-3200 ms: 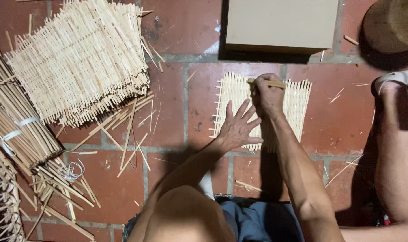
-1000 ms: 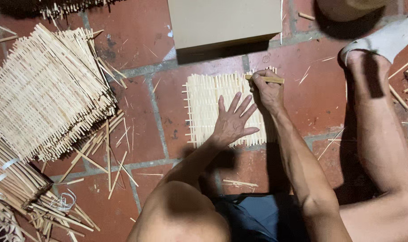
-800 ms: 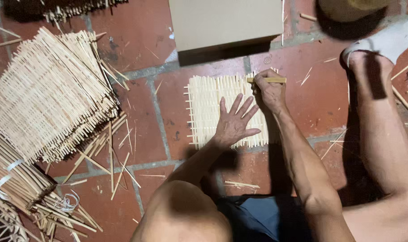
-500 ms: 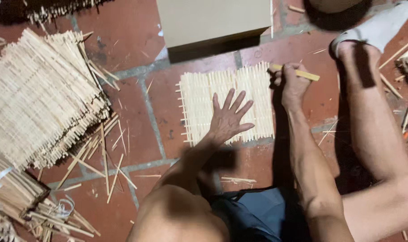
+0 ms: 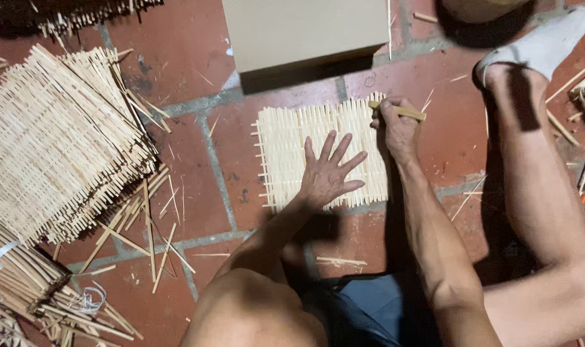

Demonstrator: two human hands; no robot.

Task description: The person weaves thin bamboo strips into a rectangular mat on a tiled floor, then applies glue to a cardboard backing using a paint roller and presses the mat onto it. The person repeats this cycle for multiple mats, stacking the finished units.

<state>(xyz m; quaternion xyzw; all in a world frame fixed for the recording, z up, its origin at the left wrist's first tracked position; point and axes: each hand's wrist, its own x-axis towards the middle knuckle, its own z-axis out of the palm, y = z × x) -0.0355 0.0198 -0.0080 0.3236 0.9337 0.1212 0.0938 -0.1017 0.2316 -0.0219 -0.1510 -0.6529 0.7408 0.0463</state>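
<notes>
A small woven bamboo mat lies flat on the red tile floor in front of me. My left hand presses on its middle with the fingers spread. My right hand is at the mat's upper right corner, closed around a short wooden tool whose yellowish handle sticks out to the right. My right leg stretches along the right side.
A pile of finished woven mats sits at the left, with loose bamboo strips beside it and tied strip bundles at the lower left. A tan box stands just beyond the mat. A foot in a white sock is at the top right.
The mat has been shifted and turned on the floor under my left hand. My right hand with the tool stays at the mat's upper right corner.
</notes>
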